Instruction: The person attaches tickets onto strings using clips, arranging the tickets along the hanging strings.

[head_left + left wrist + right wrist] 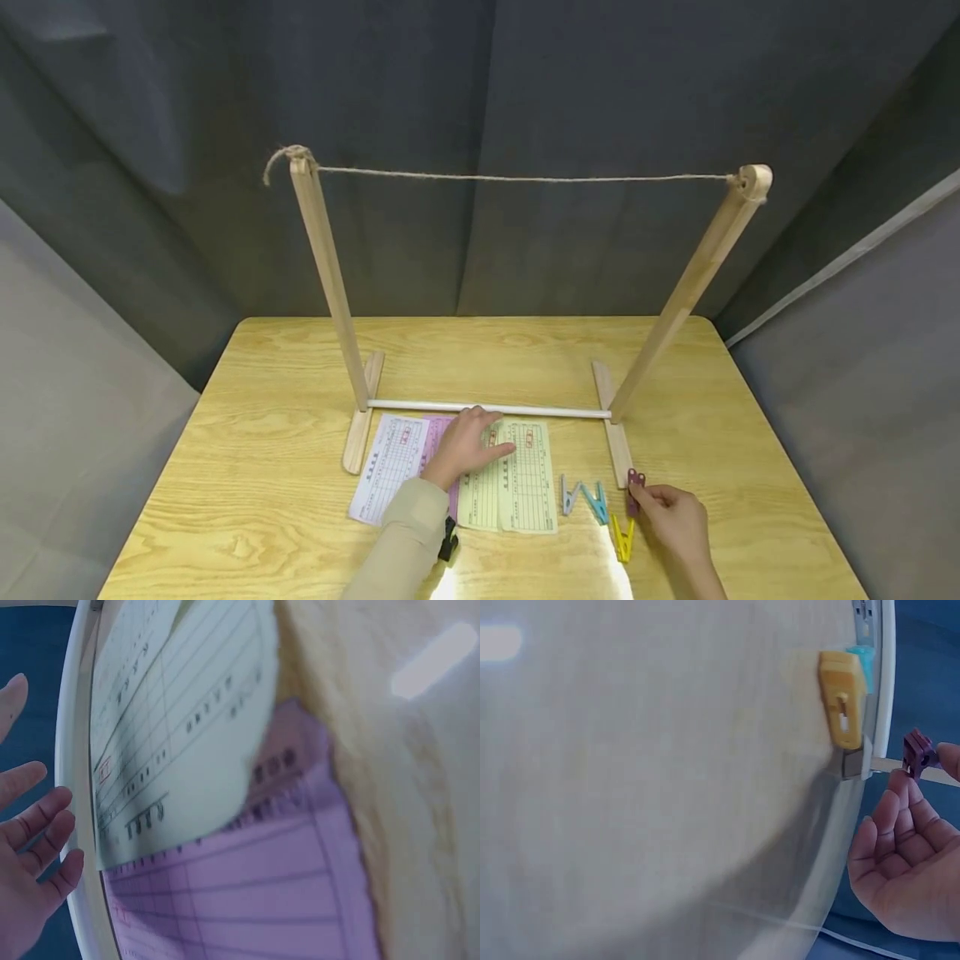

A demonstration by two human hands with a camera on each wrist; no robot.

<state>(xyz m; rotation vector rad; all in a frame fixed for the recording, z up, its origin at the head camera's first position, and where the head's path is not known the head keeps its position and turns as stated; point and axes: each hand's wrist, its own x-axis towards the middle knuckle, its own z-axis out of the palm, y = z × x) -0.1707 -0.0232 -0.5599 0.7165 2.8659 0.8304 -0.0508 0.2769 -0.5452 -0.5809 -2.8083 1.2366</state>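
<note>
My left hand (467, 443) reaches over the printed slips with its fingers spread and nothing gripped. Under and beside it lie a pale lilac slip (386, 471), a purple slip (247, 900) partly covered, and two overlapping yellow-green slips (528, 492). Between thumb and fingertips my right hand (675, 518) pinches a maroon clothespin (917, 754), by the front end of the stand's right foot. Just left of that hand are a yellow clothespin (623, 540), a blue clothespin (597, 503) and a grey clothespin (568, 497) on the table.
A wooden stand has a left post (330, 275) and a right post (686, 287), with twine (517, 178) strung between their tops. A white rod (555, 412) joins them low down, behind the slips. Dark curtains (390, 250) hang behind the wooden table (247, 467).
</note>
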